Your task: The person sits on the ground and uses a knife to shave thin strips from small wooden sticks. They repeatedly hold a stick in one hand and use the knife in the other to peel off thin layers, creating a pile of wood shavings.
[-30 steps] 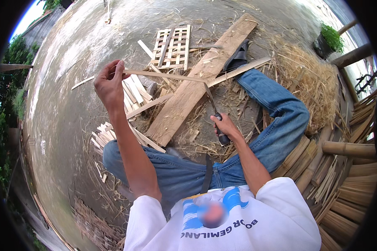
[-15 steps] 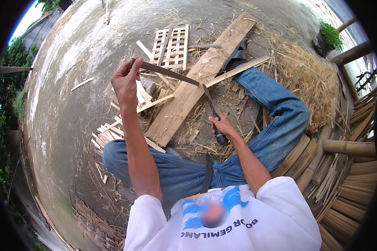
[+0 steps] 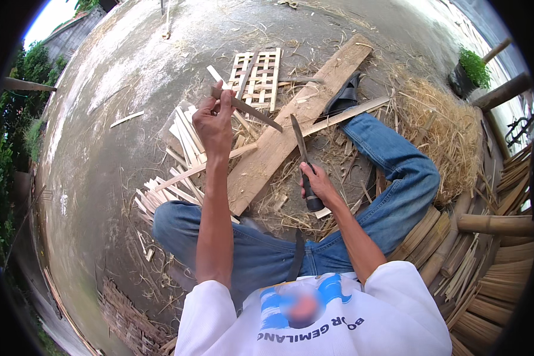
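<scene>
Thin strip (image 3: pixel 255 113) held with free end over plank (image 3: pixel 266 161), other end pinched in grip of left hand (image 3: pixel 215 126), seemingly so length is left clear. Knife (image 3: pixel 303 145) handle clasped in grip of right hand (image 3: pixel 320 183), right of plank, blade presumably pointed forward for safety. Lattice (image 3: pixel 272 80) laid left of plank.

We see a hard grey floor (image 3: pixel 95 190) with a long wooden board (image 3: pixel 270 166) slanting over it and crossing a thin slat (image 3: pixel 353 114). A woven panel (image 3: pixel 267 81) lies past the board. On the left we spot bunches of pale sticks (image 3: pixel 186 139) and one stick (image 3: pixel 127 119) alone; on the right, a big fluffy straw-coloured heap (image 3: pixel 445 142). Thin, stringy bits (image 3: pixel 279 221) are scattered around.
</scene>
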Demonstrator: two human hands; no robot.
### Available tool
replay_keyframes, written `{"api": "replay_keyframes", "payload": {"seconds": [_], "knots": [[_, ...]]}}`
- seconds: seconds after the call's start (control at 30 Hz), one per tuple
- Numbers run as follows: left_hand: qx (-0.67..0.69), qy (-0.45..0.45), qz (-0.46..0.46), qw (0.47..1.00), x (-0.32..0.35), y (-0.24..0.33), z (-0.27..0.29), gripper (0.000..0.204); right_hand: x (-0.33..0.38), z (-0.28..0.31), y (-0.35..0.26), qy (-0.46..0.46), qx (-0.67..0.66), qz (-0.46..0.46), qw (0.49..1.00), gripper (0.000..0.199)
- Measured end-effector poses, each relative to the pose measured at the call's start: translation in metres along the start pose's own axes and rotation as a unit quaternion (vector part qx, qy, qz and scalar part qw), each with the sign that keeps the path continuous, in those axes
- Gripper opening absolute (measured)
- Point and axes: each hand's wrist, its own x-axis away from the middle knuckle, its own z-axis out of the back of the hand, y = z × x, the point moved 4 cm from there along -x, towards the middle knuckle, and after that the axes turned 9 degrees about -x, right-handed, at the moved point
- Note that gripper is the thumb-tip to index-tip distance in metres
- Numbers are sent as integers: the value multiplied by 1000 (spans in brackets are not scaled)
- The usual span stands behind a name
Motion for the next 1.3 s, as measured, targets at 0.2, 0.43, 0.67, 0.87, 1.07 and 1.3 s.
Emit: {"api": "replay_keyframes", "payload": {"seconds": [0.2, 0.43, 0.67, 0.87, 1.07, 1.3], "knots": [[-58, -142, -53, 987, 24, 36, -32, 33, 52, -53, -110, -87, -36, 220, 971, 43], [-59, -174, -49, 982, 47, 36, -46, 27, 95, -78, -170, -147, -5, 251, 957, 47], [-125, -202, -67, 969, 52, 52, -46, 34, 101, -82, -171, -142, 19, 251, 957, 46], [-120, -200, -82, 969, 54, 59, -48, 28, 104, -83, -171, -140, 26, 249, 958, 47], [-119, -195, -90, 970, 54, 55, -48, 28, 105, -84, -171, -144, 20, 250, 957, 46], [-122, -202, -83, 968, 55, 60, -48, 28, 106, -84, -173, -142, 34, 248, 958, 44]]}}
